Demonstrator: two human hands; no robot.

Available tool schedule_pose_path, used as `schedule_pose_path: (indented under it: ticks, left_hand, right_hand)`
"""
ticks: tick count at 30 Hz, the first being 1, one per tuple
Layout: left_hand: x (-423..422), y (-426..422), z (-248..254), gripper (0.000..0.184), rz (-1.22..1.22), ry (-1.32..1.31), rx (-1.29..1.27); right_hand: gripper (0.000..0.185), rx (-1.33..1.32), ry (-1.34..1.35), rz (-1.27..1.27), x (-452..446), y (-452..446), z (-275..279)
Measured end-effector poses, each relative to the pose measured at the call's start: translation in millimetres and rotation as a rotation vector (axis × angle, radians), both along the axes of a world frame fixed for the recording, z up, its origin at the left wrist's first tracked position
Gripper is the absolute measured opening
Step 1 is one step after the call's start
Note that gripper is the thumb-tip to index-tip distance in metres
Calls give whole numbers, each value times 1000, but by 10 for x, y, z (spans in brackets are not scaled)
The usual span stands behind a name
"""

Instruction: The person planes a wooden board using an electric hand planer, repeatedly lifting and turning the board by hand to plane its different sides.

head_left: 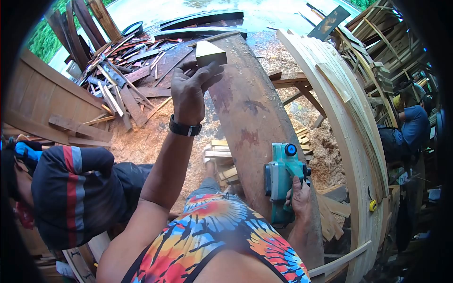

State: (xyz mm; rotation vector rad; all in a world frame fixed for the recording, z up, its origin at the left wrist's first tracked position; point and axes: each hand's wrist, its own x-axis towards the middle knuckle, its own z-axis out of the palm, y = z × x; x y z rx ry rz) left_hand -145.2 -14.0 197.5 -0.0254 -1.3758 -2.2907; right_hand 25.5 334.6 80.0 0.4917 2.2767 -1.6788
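My right hand (300, 198) is closed around the handle of a teal electric planer (284, 188), which sits on the near right part of a long brown plank (240, 113). Stretched out ahead, my left hand (193, 78) wears a dark wristband (184, 127). Its fingers are bent and apart, slightly blurred. Just beyond the fingertips is a wood block (211, 54) with a pale top and a dark front side, over the far end of the plank. The fingers overlap the block's lower edge in view; whether they touch it I cannot tell.
A person in a dark striped shirt (54, 193) bends at the left. Another person (415, 122) is at the far right. Long pale boards (339, 113) with a yellow tape measure (373, 205) lie on the right. Scrap wood (127, 80) and shavings (146, 134) cover the ground.
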Motion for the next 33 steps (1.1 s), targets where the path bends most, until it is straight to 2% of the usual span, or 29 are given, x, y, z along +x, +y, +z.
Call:
schedule_pose_path:
  ticks: [25, 28, 33]
  left_hand:
    - [-162, 213, 6, 48, 10, 23, 52]
    - [-181, 219, 20, 47, 0, 20, 54]
    - [-179, 224, 44, 46, 1, 11, 39]
  right_hand:
    - [61, -3, 5, 2, 8, 11, -55]
    - [67, 1, -7, -18, 4, -9, -55]
    - [68, -4, -5, -26, 3, -28, -37]
